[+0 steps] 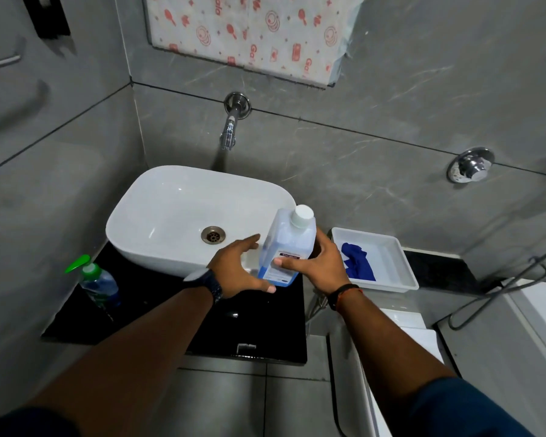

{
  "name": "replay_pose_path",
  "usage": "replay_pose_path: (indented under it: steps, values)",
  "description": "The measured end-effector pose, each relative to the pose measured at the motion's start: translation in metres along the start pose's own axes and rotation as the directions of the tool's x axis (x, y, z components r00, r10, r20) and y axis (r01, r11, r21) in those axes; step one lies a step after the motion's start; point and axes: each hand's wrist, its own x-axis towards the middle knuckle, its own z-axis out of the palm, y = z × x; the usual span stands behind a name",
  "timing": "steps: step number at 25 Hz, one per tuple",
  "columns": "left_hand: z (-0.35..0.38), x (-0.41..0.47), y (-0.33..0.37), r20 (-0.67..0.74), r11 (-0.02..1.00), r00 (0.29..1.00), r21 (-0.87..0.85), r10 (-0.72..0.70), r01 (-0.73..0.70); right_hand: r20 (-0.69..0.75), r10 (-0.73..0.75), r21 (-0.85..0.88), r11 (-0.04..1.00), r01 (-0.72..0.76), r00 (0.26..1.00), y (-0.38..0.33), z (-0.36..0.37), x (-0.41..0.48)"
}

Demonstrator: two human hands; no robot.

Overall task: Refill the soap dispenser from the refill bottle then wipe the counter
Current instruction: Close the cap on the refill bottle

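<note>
The refill bottle (286, 244) is clear with blue liquid low in it and a white cap still on. It stands upright at the right front of the sink, over the black counter (177, 323). My right hand (317, 266) grips its lower part from the right. My left hand (238, 269) is open just left of the bottle, fingers spread, thumb near the bottle's base. The soap dispenser (96, 283), clear with a green pump, stands on the counter's left end. A blue cloth (356, 261) lies in a white tray (391, 263) to the right.
A white basin (171, 209) with a metal drain sits on the counter under a wall tap (230, 127). A chrome valve (470, 165) is on the right wall. A hose hangs at the right, above a white toilet tank.
</note>
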Motion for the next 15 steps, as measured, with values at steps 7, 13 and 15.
replay_pose_path:
  steps: [7, 13, 15]
  values:
    - [0.010, 0.035, 0.015, -0.069, 0.997, 0.997, -0.066, 0.043, -0.047, -0.059, -0.026, 0.083, 0.996, 0.031, 0.998, -0.010, -0.004, 0.011]
    - [0.040, 0.078, 0.036, -0.120, 0.985, 0.980, -0.053, 0.158, -0.165, -0.451, 0.000, -0.111, 0.992, -0.056, 0.893, -0.014, -0.010, 0.030]
    - [0.067, 0.102, 0.045, -0.062, 0.981, 0.981, -0.041, 0.186, -0.189, -0.541, 0.026, -0.122, 0.987, -0.109, 0.840, 0.000, -0.039, 0.042]
